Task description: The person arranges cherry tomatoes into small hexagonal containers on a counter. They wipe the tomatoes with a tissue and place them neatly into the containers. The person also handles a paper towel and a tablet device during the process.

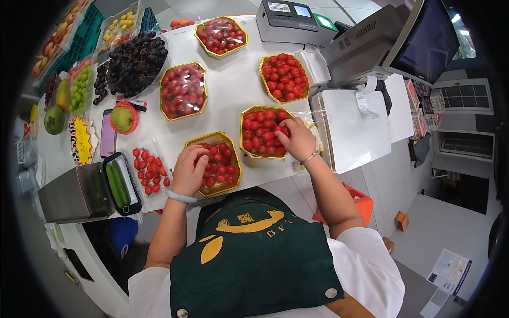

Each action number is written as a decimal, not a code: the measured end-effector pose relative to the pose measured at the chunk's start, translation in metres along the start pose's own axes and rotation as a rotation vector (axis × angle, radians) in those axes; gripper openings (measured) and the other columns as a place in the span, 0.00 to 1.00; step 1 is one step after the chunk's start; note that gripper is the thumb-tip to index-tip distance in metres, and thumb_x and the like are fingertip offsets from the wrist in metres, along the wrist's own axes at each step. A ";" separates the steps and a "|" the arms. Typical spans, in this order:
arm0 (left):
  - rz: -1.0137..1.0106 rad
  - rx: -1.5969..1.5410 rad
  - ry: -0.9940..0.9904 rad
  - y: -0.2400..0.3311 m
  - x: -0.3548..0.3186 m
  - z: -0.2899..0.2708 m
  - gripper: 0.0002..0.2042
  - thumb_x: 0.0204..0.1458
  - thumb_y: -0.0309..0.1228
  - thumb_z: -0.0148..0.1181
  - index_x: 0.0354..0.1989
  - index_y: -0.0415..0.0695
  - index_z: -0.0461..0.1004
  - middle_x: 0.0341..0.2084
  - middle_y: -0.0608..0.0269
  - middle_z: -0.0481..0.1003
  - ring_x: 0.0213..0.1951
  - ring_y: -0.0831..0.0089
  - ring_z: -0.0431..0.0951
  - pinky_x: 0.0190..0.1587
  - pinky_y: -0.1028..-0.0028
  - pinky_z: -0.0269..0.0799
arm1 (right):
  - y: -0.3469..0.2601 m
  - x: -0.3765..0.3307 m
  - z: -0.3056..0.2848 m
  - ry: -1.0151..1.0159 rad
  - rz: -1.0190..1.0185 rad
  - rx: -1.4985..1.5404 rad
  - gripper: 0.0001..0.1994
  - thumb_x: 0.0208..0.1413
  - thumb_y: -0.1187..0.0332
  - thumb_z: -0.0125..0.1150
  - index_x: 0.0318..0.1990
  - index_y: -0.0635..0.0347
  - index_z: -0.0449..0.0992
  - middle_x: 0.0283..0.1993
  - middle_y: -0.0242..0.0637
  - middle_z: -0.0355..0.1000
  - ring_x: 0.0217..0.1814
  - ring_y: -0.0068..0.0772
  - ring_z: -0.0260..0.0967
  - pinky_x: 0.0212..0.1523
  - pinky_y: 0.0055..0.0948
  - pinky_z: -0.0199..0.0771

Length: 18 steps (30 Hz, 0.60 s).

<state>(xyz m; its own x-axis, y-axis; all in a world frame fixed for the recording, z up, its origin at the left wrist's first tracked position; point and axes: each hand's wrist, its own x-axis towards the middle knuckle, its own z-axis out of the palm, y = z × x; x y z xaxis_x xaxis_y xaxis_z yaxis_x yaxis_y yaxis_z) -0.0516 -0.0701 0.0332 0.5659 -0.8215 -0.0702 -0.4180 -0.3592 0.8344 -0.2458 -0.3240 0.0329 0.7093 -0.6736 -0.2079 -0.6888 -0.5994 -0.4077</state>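
Note:
Cherry tomatoes fill a gold-rimmed octagonal tray (237, 150) at the near edge of the table. My left hand (190, 168), a pale bangle on its wrist, rests over this tray's left side with curled fingers; whatever they hold is hidden. To the right and slightly farther stands a fuller gold tray (245, 111) of cherry tomatoes. My right hand (298, 140) reaches over its right side, thumb and forefinger closed around a cherry tomato (284, 130) among the others. Both trays are uncovered on top.
Two film-covered tomato trays (183, 91) (221, 36) and another tomato tray (284, 78) stand farther back. Left are a clear tomato pack (151, 170), packed cucumbers (117, 185), a phone (108, 132), a netted fruit (123, 117) and dark grapes (137, 63). Right are a scale (332, 127), printer (289, 21) and monitor (424, 40).

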 end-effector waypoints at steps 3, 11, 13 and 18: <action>-0.174 -0.165 -0.077 0.001 -0.004 0.000 0.10 0.57 0.28 0.53 0.44 0.39 0.74 0.42 0.58 0.74 0.44 0.70 0.75 0.47 0.73 0.70 | -0.019 -0.013 0.017 -0.031 -0.253 0.322 0.15 0.53 0.55 0.60 0.43 0.53 0.75 0.40 0.42 0.70 0.40 0.47 0.72 0.41 0.41 0.73; -0.220 -0.196 0.026 -0.005 -0.004 0.001 0.11 0.59 0.29 0.52 0.47 0.38 0.73 0.40 0.62 0.75 0.39 0.78 0.75 0.43 0.77 0.71 | -0.090 -0.033 0.038 -0.032 -0.134 0.139 0.11 0.50 0.63 0.63 0.41 0.53 0.75 0.43 0.39 0.69 0.41 0.45 0.72 0.41 0.39 0.73; -0.209 -0.193 0.024 -0.007 -0.003 -0.003 0.11 0.59 0.29 0.52 0.47 0.38 0.73 0.39 0.63 0.75 0.39 0.78 0.74 0.44 0.77 0.70 | -0.050 -0.016 0.029 0.030 -0.082 0.013 0.11 0.50 0.67 0.62 0.42 0.52 0.75 0.45 0.37 0.68 0.41 0.45 0.72 0.39 0.40 0.73; -0.153 -0.323 -0.045 0.007 0.006 0.005 0.11 0.59 0.29 0.52 0.47 0.39 0.73 0.39 0.64 0.75 0.38 0.78 0.73 0.44 0.78 0.70 | -0.016 0.000 0.017 -0.035 -0.088 -0.055 0.09 0.50 0.69 0.62 0.40 0.54 0.75 0.43 0.38 0.68 0.39 0.44 0.71 0.39 0.38 0.73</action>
<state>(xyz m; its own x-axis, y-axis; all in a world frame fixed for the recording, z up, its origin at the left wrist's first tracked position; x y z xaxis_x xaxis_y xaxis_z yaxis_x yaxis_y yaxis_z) -0.0544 -0.0801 0.0356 0.5699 -0.7901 -0.2256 -0.0809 -0.3272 0.9415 -0.2321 -0.3069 0.0241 0.7715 -0.6024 -0.2045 -0.6301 -0.6792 -0.3763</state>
